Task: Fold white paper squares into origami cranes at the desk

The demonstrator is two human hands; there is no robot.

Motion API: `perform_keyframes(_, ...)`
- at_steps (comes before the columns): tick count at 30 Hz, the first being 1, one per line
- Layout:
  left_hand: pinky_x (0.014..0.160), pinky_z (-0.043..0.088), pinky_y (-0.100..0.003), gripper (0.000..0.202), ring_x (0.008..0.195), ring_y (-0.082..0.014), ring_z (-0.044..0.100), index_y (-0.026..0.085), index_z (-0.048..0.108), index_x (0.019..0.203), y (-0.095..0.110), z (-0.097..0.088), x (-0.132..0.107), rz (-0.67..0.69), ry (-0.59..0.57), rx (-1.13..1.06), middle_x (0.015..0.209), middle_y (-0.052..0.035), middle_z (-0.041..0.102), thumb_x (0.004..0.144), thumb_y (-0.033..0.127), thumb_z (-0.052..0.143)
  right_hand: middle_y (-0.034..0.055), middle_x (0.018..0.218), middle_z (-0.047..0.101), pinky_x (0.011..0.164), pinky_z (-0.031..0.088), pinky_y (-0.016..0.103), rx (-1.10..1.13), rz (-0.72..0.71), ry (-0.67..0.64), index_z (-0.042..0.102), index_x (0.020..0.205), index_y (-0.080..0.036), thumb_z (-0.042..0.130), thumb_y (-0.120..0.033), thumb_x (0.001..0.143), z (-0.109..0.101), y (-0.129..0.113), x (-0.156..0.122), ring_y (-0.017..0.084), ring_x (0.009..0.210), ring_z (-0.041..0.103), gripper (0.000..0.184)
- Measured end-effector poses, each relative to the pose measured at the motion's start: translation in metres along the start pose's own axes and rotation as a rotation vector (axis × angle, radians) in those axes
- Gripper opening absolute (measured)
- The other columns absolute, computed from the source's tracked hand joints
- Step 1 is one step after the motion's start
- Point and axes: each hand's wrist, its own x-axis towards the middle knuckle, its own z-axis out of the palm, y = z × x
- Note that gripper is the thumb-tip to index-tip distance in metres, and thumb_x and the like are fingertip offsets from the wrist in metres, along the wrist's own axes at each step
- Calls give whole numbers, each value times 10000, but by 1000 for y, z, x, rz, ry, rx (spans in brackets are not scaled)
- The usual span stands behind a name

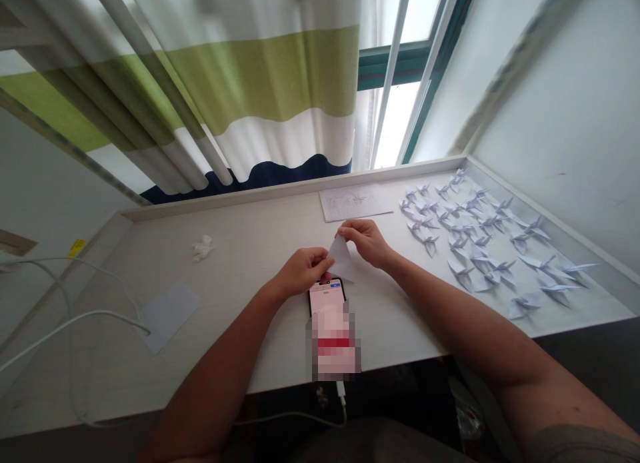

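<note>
Head view: folded white paper (341, 260) is over the middle of the table (240, 243), just beyond the top edge of the phone (327, 296). Narrow tip points away from the person, toward the curtain (295, 76); long axis runs near-to-far, wide end by the phone. Right hand (366, 240) — grip pinched on the tip, forearm angling in from the right. Left hand (303, 270) — grip pinched on the lower left edge, forearm diagonal. Can't tell if paper touches table.
</note>
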Motion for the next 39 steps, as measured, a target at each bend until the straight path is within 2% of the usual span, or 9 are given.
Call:
perform_keyframes(4,582,502,-256,294,583,-145,644,177,636,796,0,-1,0,-6,-12,-42,647,-24,692,919,439,688,-10,635,580,627,453,284,54,27,10,624,653,-194,660,-444,886,3,-1,-1,132,630,522,344)
perform_keyframes(7,612,506,-257,300,594,-145,658,172,655,798,-2,-3,1,41,76,-37,651,-35,710,923,443,683,10,681,608,636,474,295,46,81,-95,635,710,-182,639,-597,917,3,0,-1,145,653,550,464)
perform_keyframes(10,643,518,-269,297,645,-170,699,167,687,853,-3,-5,3,73,162,-35,672,-51,736,924,456,682,-3,643,551,561,386,267,-76,64,-136,594,672,-182,648,-685,903,2,1,-1,127,616,480,556)
perform_keyframes(13,646,517,-278,297,675,-183,709,169,713,891,-5,-5,5,94,204,1,724,-56,755,909,465,693,-19,626,497,532,322,259,-149,30,-152,568,667,-186,625,-702,913,0,0,-2,113,595,417,575)
perform_keyframes(16,630,500,-273,303,718,-181,692,184,739,923,-7,-6,8,130,320,111,801,-45,759,890,483,707,-25,618,470,541,319,259,-178,-10,-189,547,651,-191,604,-683,934,1,-1,-2,111,602,397,571)
perform_keyframes(20,737,537,-293,298,890,-204,707,202,786,983,-8,-8,10,165,437,225,967,-61,787,872,472,728,-5,643,544,544,336,262,-194,-6,-213,631,712,-173,595,-667,939,6,-2,-6,121,617,434,545)
perform_keyframes(26,687,569,-309,341,706,-186,728,172,751,882,-9,-6,8,66,295,-121,822,-55,788,784,488,836,-3,618,524,541,313,268,-330,2,-39,587,649,-176,583,-628,948,9,1,-7,121,614,426,542)
perform_keyframes(33,601,517,-280,394,642,-183,730,167,734,813,-9,-6,9,54,314,-160,722,-37,761,756,528,880,-9,613,511,521,298,264,-297,60,-168,576,654,-181,551,-654,955,6,3,-4,116,594,420,561)
perform_keyframes(39,559,485,-235,468,589,-121,630,165,740,808,-11,-3,11,78,357,-229,716,-18,745,741,608,874,-32,584,425,508,260,263,-276,2,-155,499,603,-196,574,-661,946,9,-1,-7,101,577,355,583)
